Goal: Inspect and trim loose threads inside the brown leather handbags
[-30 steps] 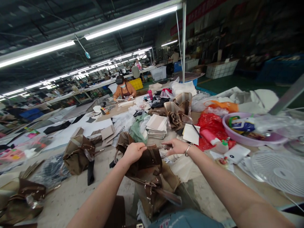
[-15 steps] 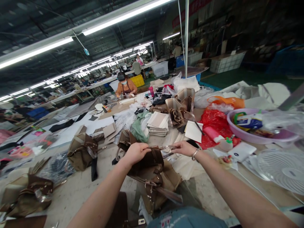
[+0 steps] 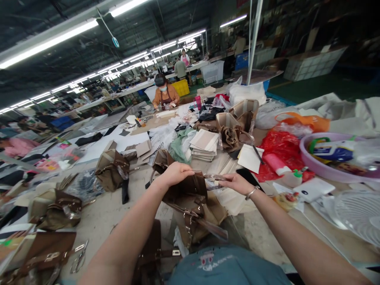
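Observation:
A brown handbag stands in front of me on the worktable, its opening facing up and metal fittings on its near side. My left hand is closed on the bag's upper edge, thumb and fingers pinched together. My right hand, with a bracelet at the wrist, pinches a brown handle that looks wrapped in clear plastic and stretches toward the bag. The fingertips partly hide what they grip. A second plastic-covered strap hangs off the bag's near side.
Other brown bags stand on the left, with scissors near the front. Stacked pale panels lie beyond my hands. To the right are a red plastic bag, a lilac basin and a white fan. A co-worker sits across the table.
The view has turned a little left and down, so more of the left-hand bags and the scissors show. Both hands keep their grip; my right hand sits slightly farther from the left.

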Tool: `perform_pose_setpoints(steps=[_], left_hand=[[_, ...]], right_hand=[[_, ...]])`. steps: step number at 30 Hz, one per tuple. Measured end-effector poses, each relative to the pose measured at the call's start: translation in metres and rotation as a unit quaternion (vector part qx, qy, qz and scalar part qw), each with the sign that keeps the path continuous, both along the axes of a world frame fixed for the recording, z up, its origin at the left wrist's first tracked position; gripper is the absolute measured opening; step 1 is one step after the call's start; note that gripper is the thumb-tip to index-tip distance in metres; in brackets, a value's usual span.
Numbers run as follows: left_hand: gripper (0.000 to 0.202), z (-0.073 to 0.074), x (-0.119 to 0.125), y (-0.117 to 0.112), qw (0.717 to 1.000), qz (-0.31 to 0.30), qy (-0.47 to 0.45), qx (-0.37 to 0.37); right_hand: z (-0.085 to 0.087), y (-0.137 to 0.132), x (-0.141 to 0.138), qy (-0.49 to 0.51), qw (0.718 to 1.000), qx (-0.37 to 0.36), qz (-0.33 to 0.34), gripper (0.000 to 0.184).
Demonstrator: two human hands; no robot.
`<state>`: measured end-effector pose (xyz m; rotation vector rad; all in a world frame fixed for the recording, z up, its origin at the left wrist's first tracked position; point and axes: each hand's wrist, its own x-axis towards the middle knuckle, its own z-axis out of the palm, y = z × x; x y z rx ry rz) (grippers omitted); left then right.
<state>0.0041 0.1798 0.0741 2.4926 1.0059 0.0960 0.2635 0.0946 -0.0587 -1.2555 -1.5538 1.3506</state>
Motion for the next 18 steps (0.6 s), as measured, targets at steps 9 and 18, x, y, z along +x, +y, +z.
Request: perform_pose_setpoints(steps=[9,18], left_hand=[[0.025,-0.006,-0.082,-0.137,0.777,0.492,-0.356,0.164],[0.065,-0.096,-0.04,-0.224,0.756,0.278,-0.381,-0.454]], right_hand=[[0.026,-0.022,-0.024,-0.068,0.995,0.047,-0.064,0.036],[0.026,-0.066,-0.051,-0.042,0.999,0.019,0.006,0.05]])
